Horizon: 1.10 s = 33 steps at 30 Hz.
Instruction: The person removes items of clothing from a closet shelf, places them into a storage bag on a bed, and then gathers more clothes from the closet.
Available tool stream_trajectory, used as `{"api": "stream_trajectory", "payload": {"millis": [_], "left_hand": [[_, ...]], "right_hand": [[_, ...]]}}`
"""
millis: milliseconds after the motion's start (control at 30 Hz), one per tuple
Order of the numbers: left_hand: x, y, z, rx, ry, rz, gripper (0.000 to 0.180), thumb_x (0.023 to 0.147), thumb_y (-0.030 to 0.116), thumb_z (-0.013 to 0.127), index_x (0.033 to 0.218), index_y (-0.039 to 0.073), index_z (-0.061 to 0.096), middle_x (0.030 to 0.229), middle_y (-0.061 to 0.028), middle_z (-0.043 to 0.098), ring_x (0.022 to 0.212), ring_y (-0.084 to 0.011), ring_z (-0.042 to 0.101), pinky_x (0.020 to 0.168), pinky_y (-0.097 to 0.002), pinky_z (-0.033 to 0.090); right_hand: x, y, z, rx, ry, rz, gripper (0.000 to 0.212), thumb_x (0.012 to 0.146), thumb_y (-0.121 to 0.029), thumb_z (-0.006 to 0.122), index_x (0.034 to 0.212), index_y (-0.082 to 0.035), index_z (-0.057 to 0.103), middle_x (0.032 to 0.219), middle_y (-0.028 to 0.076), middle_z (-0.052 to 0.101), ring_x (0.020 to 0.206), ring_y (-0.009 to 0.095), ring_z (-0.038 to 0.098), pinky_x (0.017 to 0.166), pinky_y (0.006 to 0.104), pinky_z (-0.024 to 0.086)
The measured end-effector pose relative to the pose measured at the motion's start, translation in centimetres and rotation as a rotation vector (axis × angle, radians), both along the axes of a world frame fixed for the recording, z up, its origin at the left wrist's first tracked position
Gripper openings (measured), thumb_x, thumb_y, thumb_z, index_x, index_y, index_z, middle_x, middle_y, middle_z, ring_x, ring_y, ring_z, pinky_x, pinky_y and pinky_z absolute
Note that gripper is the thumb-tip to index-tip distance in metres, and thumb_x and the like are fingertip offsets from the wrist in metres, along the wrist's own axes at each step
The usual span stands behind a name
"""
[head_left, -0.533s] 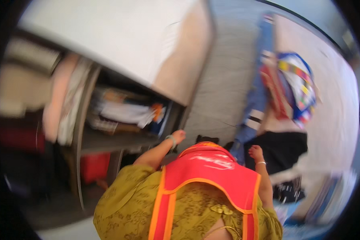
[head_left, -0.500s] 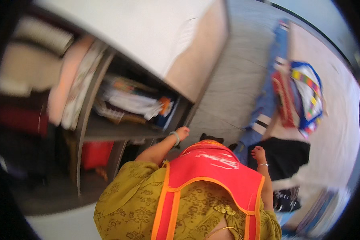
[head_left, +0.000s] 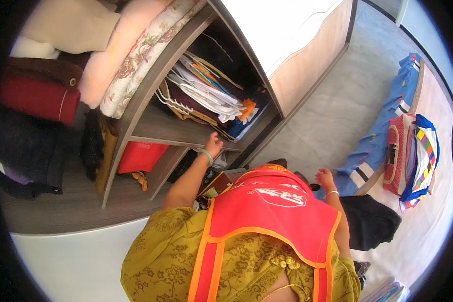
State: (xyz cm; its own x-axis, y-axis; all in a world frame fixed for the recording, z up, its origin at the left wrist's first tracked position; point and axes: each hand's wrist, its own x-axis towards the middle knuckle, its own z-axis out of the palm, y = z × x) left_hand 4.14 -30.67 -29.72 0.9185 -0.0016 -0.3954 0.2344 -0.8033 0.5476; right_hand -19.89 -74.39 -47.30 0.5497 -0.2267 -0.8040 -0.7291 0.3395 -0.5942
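Left hand (head_left: 214,145), head view: fingers part-curled, nothing seen held; placed by front edge of shelf (head_left: 168,128), contact cannot be told. Right hand (head_left: 325,179): fingers loosely curled, seemingly empty, held out near bed (head_left: 373,143). White stack (head_left: 206,91): stored on shelf, just beyond left hand, orange item (head_left: 247,108) at its end. Red bag (head_left: 142,155): kept under shelf. Step, as judged: reach at shelf, nothing gripped. For any grip on stack, fingers to be spread, left hand raised over shelf edge.
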Motion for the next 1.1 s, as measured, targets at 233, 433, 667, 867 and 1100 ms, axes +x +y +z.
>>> {"api": "stream_trajectory", "payload": {"millis": [233, 433, 667, 867, 1100], "left_hand": [[11.8, 1.8, 5.3, -0.005, -0.301, -0.100, 0.061, 0.078, 0.004, 0.057, 0.132, 0.004, 0.028, 0.123, -0.0198, 0.044, 0.104, -0.0277, 0.051, 0.087, -0.0346, 0.042], [20.7, -3.7, 10.6, 0.037, -0.748, -0.169, 0.064, 0.076, 0.003, 0.059, 0.133, 0.004, 0.029, 0.131, -0.0219, 0.035, 0.119, -0.0348, 0.036, 0.100, -0.0385, 0.030], [27.8, -3.7, 12.5, 0.424, -0.745, -0.307, 0.062, 0.077, 0.006, 0.057, 0.132, 0.000, 0.029, 0.135, -0.0222, 0.030, 0.127, -0.0344, 0.027, 0.105, -0.0390, 0.025], [30.1, 0.2, 11.5, 0.175, -0.735, -0.108, 0.057, 0.081, 0.011, 0.056, 0.130, -0.002, 0.030, 0.118, -0.0238, 0.050, 0.108, -0.0376, 0.048, 0.093, -0.0418, 0.038], [29.5, 2.4, 11.9, 0.389, -0.805, -0.239, 0.038, 0.083, 0.024, 0.048, 0.112, 0.000, 0.053, 0.109, -0.0233, 0.055, 0.101, -0.0382, 0.052, 0.088, -0.0416, 0.040]], "right_hand": [[-2.2, 2.7, 1.4, -0.088, 0.041, 0.020, 0.026, 0.078, -0.007, 0.053, 0.103, -0.002, 0.050, 0.070, 0.010, 0.058, 0.050, 0.017, 0.053, 0.040, 0.0287, 0.040], [-8.3, 3.0, 1.4, -0.158, 0.135, -0.112, 0.024, 0.077, -0.007, 0.052, 0.100, -0.001, 0.051, 0.067, 0.010, 0.058, 0.051, 0.018, 0.054, 0.041, 0.0293, 0.042], [-11.3, 3.5, 2.7, -0.134, 0.203, -0.070, 0.024, 0.078, -0.005, 0.050, 0.102, -0.002, 0.051, 0.069, 0.011, 0.059, 0.050, 0.018, 0.054, 0.043, 0.0293, 0.044], [-11.6, 3.2, -0.6, -0.072, 0.215, -0.043, 0.024, 0.081, -0.008, 0.050, 0.104, -0.002, 0.049, 0.071, 0.012, 0.058, 0.051, 0.018, 0.054, 0.042, 0.0290, 0.042], [-3.7, 4.3, -0.4, -0.054, 0.026, 0.023, 0.020, 0.079, -0.008, 0.054, 0.097, -0.001, 0.052, 0.068, 0.009, 0.057, 0.052, 0.017, 0.054, 0.044, 0.0290, 0.042]]}}
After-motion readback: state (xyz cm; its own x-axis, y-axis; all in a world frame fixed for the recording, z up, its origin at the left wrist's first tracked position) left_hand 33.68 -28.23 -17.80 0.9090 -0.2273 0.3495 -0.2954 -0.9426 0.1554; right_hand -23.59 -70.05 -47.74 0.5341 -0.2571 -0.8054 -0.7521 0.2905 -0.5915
